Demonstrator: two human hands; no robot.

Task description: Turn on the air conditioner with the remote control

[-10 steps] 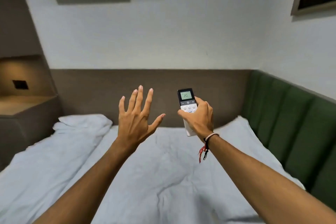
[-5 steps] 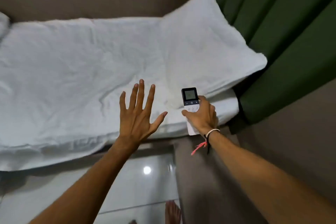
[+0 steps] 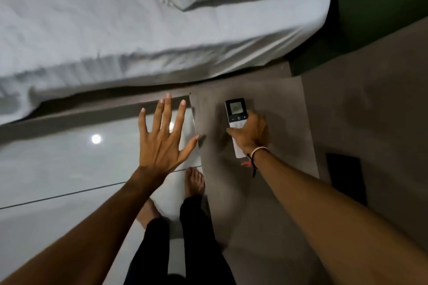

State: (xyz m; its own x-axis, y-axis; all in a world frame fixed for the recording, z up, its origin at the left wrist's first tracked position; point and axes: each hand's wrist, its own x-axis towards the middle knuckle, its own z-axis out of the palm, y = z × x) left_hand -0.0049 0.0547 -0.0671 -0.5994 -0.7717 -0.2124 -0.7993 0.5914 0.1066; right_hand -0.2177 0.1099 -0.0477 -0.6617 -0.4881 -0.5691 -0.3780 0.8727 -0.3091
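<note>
Head view, nearest first: two bare feet [image 3: 194, 182] in dark trousers on a glossy pale tiled floor [image 3: 58, 169] with a round light reflection. Next, left hand [image 3: 162, 139], empty and spread wide above the floor at the edge of a grey-brown side table [image 3: 266, 215]; right hand [image 3: 251, 134] wrapped around the white remote control [image 3: 237, 120] over that table top, screen uppermost, its reading blurred, a power symbol legible below it. Farthest, a bed with a rumpled white sheet [image 3: 115, 30], dark green panelling [image 3: 375, 18] at right.
</note>
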